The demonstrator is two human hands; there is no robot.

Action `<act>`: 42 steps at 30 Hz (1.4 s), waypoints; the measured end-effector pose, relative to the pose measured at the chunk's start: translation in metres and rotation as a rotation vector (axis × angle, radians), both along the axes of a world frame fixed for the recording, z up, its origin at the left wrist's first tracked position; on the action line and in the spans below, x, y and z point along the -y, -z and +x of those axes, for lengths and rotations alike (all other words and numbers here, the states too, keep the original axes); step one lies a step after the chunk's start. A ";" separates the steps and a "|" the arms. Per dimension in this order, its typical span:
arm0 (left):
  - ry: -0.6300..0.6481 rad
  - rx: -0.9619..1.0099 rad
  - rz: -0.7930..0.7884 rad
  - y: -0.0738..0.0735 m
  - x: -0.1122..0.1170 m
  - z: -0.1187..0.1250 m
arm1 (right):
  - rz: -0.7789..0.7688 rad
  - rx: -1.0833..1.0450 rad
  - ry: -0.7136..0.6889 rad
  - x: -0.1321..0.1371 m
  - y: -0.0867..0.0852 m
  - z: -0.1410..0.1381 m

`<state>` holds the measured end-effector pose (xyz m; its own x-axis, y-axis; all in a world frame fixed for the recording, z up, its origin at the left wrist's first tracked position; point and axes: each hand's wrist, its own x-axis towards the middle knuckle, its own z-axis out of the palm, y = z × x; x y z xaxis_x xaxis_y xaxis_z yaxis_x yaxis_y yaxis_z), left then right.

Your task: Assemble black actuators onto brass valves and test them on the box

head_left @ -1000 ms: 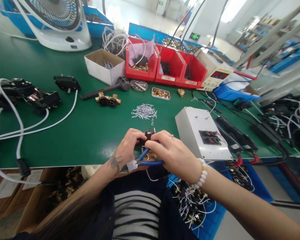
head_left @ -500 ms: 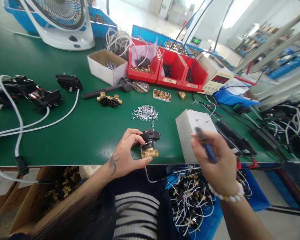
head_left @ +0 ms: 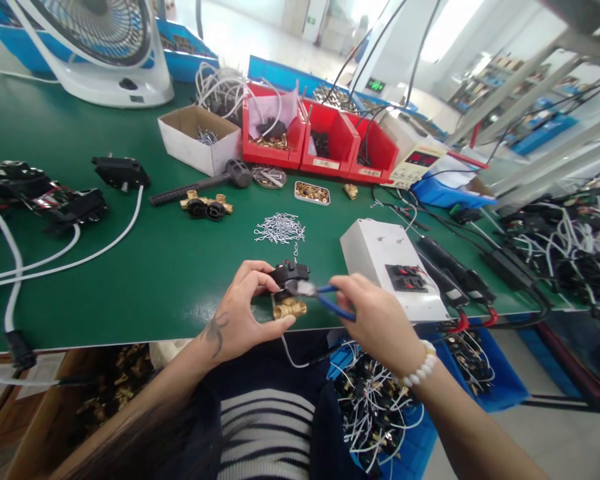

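Note:
Near the front edge of the green bench, my left hand [head_left: 247, 303] is closed around a brass valve with a black actuator [head_left: 290, 309]. Its white cable hangs down over the edge. My right hand [head_left: 373, 317] grips blue-handled pliers [head_left: 336, 308], whose metal jaws are at the black part just above the brass body. Whether the jaws are closed on anything is too blurred to tell. A pile of silver spring clips [head_left: 280, 228] lies just beyond the valve, with one or two clips trailing from it toward the actuator.
A grey box with black terminals [head_left: 367, 243] stands right of the valve. Behind lie a black mallet [head_left: 195, 187], brass fittings [head_left: 207, 208] and a tray of small brass parts [head_left: 312, 193]. Red bins [head_left: 325, 163] line the back. A blue crate [head_left: 420, 440] of cabled valves sits below the edge.
My right hand has moved left from in front of the grey box, bringing the pliers to the valve. My left hand keeps its hold. The whole view has shifted slightly.

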<state>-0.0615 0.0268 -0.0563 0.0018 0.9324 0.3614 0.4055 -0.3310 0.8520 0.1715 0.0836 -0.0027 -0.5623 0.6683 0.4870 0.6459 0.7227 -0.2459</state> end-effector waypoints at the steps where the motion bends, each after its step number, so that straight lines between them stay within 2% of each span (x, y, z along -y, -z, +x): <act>1: -0.003 -0.002 -0.001 -0.001 0.000 0.000 | -0.066 0.081 -0.030 0.000 0.000 -0.001; 3: 0.000 0.006 -0.009 -0.001 0.000 0.000 | -0.116 0.033 -0.011 0.000 -0.002 -0.002; 6: 0.004 0.010 -0.015 -0.001 0.000 0.001 | -0.021 -0.270 0.097 0.002 -0.004 -0.002; 7: 0.002 0.006 -0.011 -0.001 0.000 0.001 | -0.009 -0.277 0.104 0.003 -0.004 -0.002; 11: -0.015 -0.018 -0.003 -0.002 0.000 0.001 | -0.156 0.105 -0.019 0.002 -0.002 -0.004; 12: -0.014 -0.025 -0.008 -0.001 0.000 0.001 | -0.167 0.115 -0.032 0.002 -0.003 -0.004; 15: -0.009 -0.018 0.004 0.001 0.000 0.002 | -0.028 -0.193 0.076 0.002 -0.004 -0.004; 17: -0.010 0.001 0.036 0.004 -0.001 0.002 | 0.022 -0.253 0.111 0.002 -0.002 -0.004; 21: -0.024 -0.026 0.049 0.008 -0.002 0.003 | -0.149 0.156 -0.020 0.000 -0.001 -0.004; 22: -0.024 -0.031 0.046 0.008 -0.003 0.003 | -0.154 0.145 -0.013 0.000 -0.003 -0.004; 25: -0.020 -0.031 0.039 0.007 -0.002 0.003 | -0.039 -0.181 0.109 0.003 -0.006 -0.003; 27: -0.016 -0.035 0.030 0.006 -0.002 0.003 | -0.029 -0.187 0.116 0.004 -0.005 -0.003; 30: -0.016 -0.041 0.015 0.005 -0.002 0.002 | -0.162 0.132 0.025 0.002 -0.002 -0.004; 31: -0.014 -0.045 0.002 0.005 -0.002 0.002 | -0.188 0.158 0.017 0.001 -0.002 -0.004; 35: -0.002 -0.055 -0.043 0.003 -0.002 0.002 | -0.118 -0.181 0.101 0.005 -0.002 -0.003; 37: -0.016 -0.058 -0.025 0.006 0.000 0.004 | -0.175 -0.077 0.084 0.011 0.004 -0.004; 39: -0.039 -0.074 0.010 0.012 0.001 0.007 | -0.336 0.163 0.055 0.015 0.011 -0.006; 40: -0.058 -0.090 0.029 0.017 0.000 0.009 | -0.404 0.191 0.068 0.016 0.014 -0.008; 42: -0.082 -0.103 0.048 0.026 -0.002 0.011 | -0.497 0.064 0.081 0.015 0.017 -0.012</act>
